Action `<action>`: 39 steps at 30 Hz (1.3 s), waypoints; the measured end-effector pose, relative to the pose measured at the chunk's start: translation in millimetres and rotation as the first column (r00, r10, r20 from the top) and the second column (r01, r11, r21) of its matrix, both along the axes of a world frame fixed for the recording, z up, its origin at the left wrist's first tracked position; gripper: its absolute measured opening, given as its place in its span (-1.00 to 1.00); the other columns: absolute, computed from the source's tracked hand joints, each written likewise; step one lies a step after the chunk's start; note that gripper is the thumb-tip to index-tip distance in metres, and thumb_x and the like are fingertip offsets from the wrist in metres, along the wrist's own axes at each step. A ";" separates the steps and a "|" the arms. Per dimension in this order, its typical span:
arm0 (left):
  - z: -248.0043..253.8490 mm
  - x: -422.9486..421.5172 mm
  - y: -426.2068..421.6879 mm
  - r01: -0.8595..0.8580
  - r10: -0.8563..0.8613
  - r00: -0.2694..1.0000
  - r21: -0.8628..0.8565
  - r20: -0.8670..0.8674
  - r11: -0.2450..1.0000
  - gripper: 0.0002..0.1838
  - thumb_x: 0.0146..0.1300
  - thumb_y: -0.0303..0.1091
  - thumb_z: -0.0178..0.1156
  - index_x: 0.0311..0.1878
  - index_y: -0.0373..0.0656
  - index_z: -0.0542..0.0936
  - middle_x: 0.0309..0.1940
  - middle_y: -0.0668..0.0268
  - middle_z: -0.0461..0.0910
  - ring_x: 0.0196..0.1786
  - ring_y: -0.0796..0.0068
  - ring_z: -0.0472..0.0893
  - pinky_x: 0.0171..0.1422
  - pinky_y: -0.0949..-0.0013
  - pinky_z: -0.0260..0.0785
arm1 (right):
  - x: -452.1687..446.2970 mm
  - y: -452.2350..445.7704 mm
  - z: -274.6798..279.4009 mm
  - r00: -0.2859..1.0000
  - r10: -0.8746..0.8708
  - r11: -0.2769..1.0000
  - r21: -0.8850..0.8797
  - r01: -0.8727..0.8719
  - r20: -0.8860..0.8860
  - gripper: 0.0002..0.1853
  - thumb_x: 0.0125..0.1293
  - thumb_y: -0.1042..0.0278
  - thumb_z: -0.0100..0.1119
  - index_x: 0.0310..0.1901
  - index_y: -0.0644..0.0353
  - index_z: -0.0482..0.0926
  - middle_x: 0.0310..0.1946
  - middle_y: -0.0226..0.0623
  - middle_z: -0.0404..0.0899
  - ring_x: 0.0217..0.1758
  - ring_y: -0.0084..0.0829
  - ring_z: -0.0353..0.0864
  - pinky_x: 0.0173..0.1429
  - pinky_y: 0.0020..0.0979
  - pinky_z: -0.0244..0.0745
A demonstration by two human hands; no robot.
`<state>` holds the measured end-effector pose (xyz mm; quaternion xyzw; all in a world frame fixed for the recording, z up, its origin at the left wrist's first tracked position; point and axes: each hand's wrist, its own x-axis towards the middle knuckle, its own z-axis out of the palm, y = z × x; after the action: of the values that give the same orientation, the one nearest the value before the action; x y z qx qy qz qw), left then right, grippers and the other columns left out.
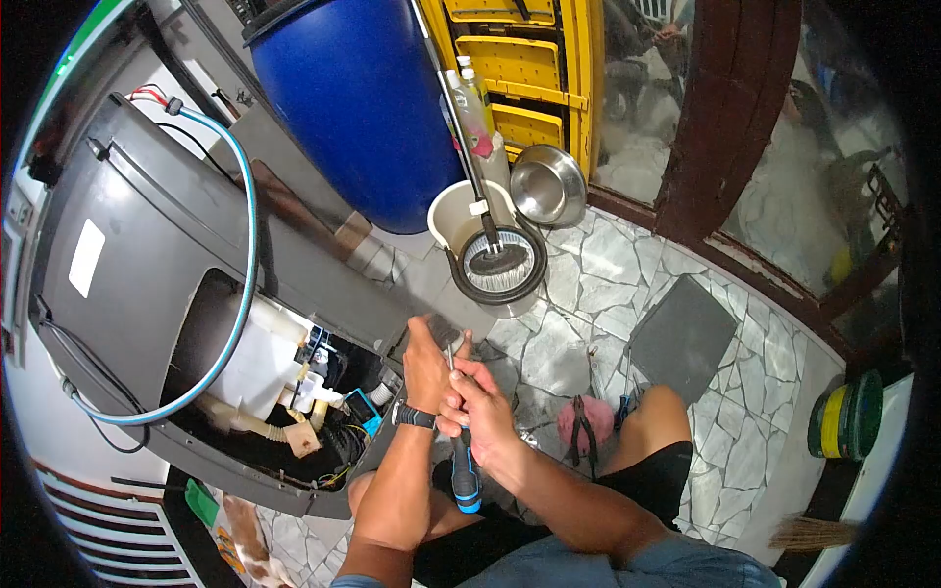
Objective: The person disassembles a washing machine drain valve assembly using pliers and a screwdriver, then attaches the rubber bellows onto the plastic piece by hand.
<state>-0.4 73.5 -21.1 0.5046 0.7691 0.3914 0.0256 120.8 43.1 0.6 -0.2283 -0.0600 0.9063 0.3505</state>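
A screwdriver point(467, 477) with a black and blue handle hangs below my right hand point(479, 404), its shaft pointing up between the fingers, which are closed round it. My left hand point(428, 365), with a dark watch point(415, 417) at the wrist, is beside the shaft at the corner of a grey appliance casing point(157, 225). Its fingers are partly spread; whether they touch the casing is unclear. Left of my hands, the casing's opening shows hoses, wires and a white part point(265, 372).
A blue barrel point(358, 108) stands beyond the casing, near a mop bucket point(446, 211) and a metal bowl point(549, 184). Pliers point(582, 436) lie over a pink round object point(569, 423) by my knee. A grey panel point(683, 339) rests on the tiled floor. A light-blue hose point(251, 216) loops over the casing.
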 end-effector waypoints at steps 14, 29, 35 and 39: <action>-16.2 -4.7 7.6 0.118 -0.111 0.987 0.053 -0.115 0.992 -0.35 0.18 -0.16 0.58 0.13 -0.31 0.43 -0.19 -0.15 0.65 -0.13 -0.25 0.69 -0.05 -0.02 0.55 | 13.3 1.7 -3.5 0.981 0.036 0.993 0.107 -0.057 0.188 -0.79 0.66 0.31 0.05 0.23 -0.04 0.44 -0.43 -0.47 0.35 -0.57 -0.66 0.24 -0.51 -0.45 0.34; -10.6 7.2 4.5 0.153 -0.144 0.987 -0.148 0.067 0.977 -0.42 0.21 -0.20 0.50 0.06 -0.23 0.35 -0.29 -0.16 0.67 -0.17 -0.36 0.68 -0.10 -0.19 0.51 | 69.8 66.5 -32.1 0.728 -0.479 0.231 0.871 -0.433 0.490 -0.79 0.53 0.45 0.16 0.09 0.33 0.57 -0.37 0.07 0.64 -0.35 -0.04 0.72 -0.24 -0.21 0.51; -9.2 4.2 0.9 0.208 -0.207 0.978 -0.218 0.030 0.953 -0.40 0.15 -0.25 0.50 0.08 -0.26 0.33 -0.24 -0.21 0.69 -0.12 -0.37 0.69 -0.04 -0.18 0.52 | 87.4 88.8 -41.4 0.725 -0.467 0.017 0.825 -0.565 0.506 -0.72 0.48 0.44 0.20 0.18 0.21 0.59 -0.19 0.12 0.70 -0.14 0.18 0.74 -0.14 -0.03 0.60; 7.3 4.7 -1.2 0.271 -0.235 0.960 -0.298 0.152 0.915 -0.38 0.13 -0.23 0.52 0.08 -0.24 0.34 -0.23 -0.19 0.70 -0.08 -0.35 0.70 -0.02 -0.14 0.54 | 92.1 100.7 -53.7 0.714 -0.536 -0.124 0.795 -0.594 0.450 -0.66 0.45 0.45 0.20 0.23 0.12 0.61 -0.19 -0.06 0.70 -0.25 0.07 0.74 -0.18 -0.06 0.63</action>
<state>4.3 72.3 -13.9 0.5662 0.7473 0.2844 0.1999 213.0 143.8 -53.0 -0.2021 -0.8499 0.3711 0.3147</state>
